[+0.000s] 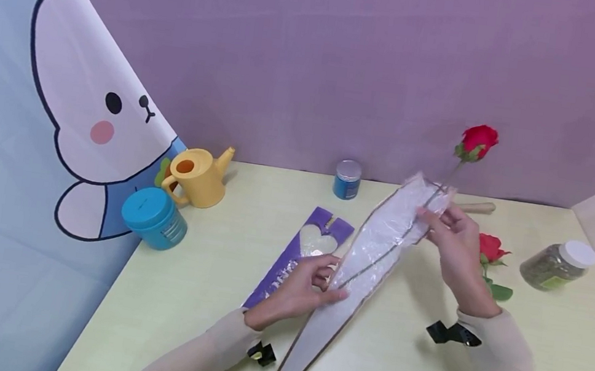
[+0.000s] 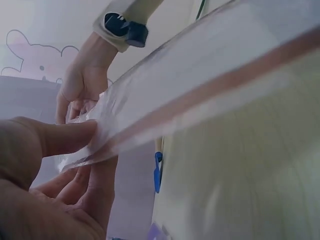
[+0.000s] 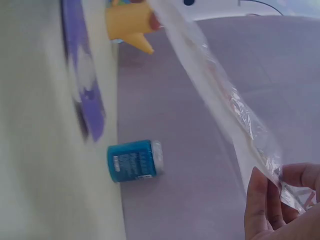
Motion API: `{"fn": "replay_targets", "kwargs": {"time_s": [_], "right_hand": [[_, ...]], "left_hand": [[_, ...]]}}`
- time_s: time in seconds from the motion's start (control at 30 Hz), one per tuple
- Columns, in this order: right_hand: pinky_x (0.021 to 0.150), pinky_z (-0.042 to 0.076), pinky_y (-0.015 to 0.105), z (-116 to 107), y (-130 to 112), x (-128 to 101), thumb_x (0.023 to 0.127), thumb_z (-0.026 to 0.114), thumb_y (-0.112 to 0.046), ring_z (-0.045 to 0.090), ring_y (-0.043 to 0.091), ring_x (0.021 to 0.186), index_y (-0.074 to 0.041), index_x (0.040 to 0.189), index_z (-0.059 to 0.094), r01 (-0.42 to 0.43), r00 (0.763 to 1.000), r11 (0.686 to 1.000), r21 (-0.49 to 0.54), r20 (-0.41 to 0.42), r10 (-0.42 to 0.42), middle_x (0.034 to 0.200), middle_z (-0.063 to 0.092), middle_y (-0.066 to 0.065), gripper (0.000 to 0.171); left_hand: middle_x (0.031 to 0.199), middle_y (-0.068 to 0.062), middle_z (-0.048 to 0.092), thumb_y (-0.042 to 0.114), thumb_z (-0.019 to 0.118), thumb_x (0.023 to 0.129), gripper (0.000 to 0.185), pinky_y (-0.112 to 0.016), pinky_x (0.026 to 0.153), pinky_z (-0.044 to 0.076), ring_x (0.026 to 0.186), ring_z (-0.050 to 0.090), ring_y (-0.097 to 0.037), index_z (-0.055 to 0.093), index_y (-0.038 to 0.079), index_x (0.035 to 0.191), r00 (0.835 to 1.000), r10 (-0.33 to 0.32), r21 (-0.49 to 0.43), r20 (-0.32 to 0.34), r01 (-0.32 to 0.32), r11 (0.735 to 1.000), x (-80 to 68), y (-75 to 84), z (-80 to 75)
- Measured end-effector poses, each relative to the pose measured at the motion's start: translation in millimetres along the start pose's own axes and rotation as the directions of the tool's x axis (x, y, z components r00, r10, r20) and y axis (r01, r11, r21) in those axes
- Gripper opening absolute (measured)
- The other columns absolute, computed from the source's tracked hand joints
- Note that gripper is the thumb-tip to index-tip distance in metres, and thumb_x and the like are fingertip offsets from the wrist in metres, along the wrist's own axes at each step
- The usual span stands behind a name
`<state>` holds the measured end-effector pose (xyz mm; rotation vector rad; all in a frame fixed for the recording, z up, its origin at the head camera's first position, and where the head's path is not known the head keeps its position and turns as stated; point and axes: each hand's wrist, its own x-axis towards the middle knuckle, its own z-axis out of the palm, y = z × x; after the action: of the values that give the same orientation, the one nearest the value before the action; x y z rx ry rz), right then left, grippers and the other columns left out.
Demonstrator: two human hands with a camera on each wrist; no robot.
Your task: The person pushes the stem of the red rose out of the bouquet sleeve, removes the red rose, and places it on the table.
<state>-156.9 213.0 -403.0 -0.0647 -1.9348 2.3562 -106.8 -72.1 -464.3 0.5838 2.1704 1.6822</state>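
Note:
A long white flower sleeve (image 1: pixel 374 238), clear in front and edged in brown, slants over the table in the head view. A single rose stands in it, its red bloom (image 1: pixel 479 143) above the wide mouth and its thin stem showing through the clear film. My left hand (image 1: pixel 301 288) grips the sleeve's left edge midway down, thumb on the front and fingers behind. Near the mouth, my right hand (image 1: pixel 457 248) pinches the right edge; the right wrist view shows crinkled film (image 3: pixel 252 130) running down to its fingers. Part of the sleeve's back is hidden.
Under my left hand lies a purple package (image 1: pixel 321 219) with a pale heart. A second red rose (image 1: pixel 492 248) and a white-lidded jar (image 1: pixel 546 265) are at right. A small blue jar (image 1: pixel 347 182), yellow watering can (image 1: pixel 200 180) and teal tub (image 1: pixel 154 217) stand farther left.

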Motion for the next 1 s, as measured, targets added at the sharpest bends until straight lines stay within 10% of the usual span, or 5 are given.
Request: {"fn": "replay_targets", "kwargs": {"time_s": [0.57,1.0], "right_hand": [[0.08,0.063,0.022,-4.9,-10.2,-0.4,0.095,0.077,-0.013,0.077,0.005,0.09,-0.007,0.136,0.061,0.012,0.999,0.999,0.045,0.034,-0.014,0.106,0.08,-0.007,0.044],[0.079,0.062,0.022,1.2,2.1,-2.1,0.094,0.079,-0.016,0.077,0.002,0.089,0.001,0.147,0.052,-0.048,0.999,0.999,-0.006,0.024,0.048,0.102,0.08,-0.012,0.062]], "left_hand": [[0.121,-0.022,0.07,0.006,0.079,0.09,0.059,-0.023,0.078,0.061,0.095,0.069,-0.009,0.056,0.006,0.144,1.0,-0.005,-0.053,0.014,0.006,0.999,11.2,14.9,-12.0],[0.106,-0.032,0.072,-0.002,0.076,0.089,0.047,-0.018,0.07,0.057,0.079,0.068,-0.002,0.06,0.0,0.133,0.999,-0.019,-0.139,-0.031,0.015,0.99,11.4,13.1,-11.0]]}}
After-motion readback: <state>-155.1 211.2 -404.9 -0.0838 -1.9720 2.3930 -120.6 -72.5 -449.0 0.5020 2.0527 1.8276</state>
